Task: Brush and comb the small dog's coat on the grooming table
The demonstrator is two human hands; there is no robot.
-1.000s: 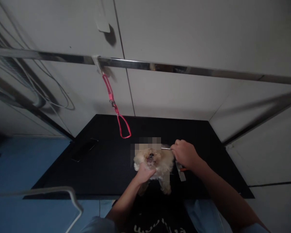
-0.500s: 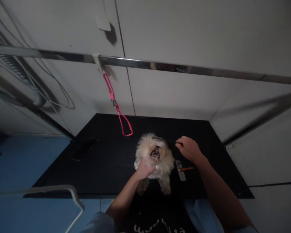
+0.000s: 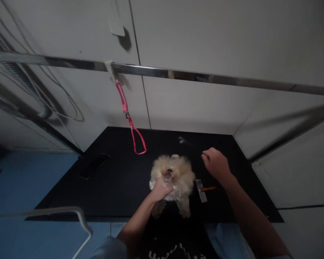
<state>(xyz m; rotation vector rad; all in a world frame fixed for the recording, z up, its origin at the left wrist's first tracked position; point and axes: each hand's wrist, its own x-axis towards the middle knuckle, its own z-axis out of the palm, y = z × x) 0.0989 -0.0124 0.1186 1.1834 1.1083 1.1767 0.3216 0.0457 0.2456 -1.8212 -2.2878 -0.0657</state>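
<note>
A small, fluffy cream dog (image 3: 187, 169) is on the black grooming table (image 3: 124, 172), facing me with its head raised. My left hand (image 3: 160, 190) cups the dog beneath its chin, thumb across the chest fur, other fingers partly hidden. Up and to the right of the dog's head, my right hand (image 3: 216, 162) is closed around a thin, comb-like tool (image 3: 181, 140). The tool is blurred and dark against the tabletop, with a pale glint at its far end, apart from the fur. A slicker brush (image 3: 201, 190) with an orange handle lies right of the dog.
A pink grooming loop (image 3: 139, 141) hangs from a metal bar (image 3: 156, 72) across the table. A dark flat phone-like object (image 3: 94, 166) lies at the left. A ribbed hose (image 3: 29, 86) and cables hang on the left wall. A pale bent rod (image 3: 82, 217) crosses the lower left.
My right hand has lifted the comb-like tool off the dog's head, up and away. The dog's head has dipped slightly and its open mouth now looks closed. My left hand stays under its chin.
</note>
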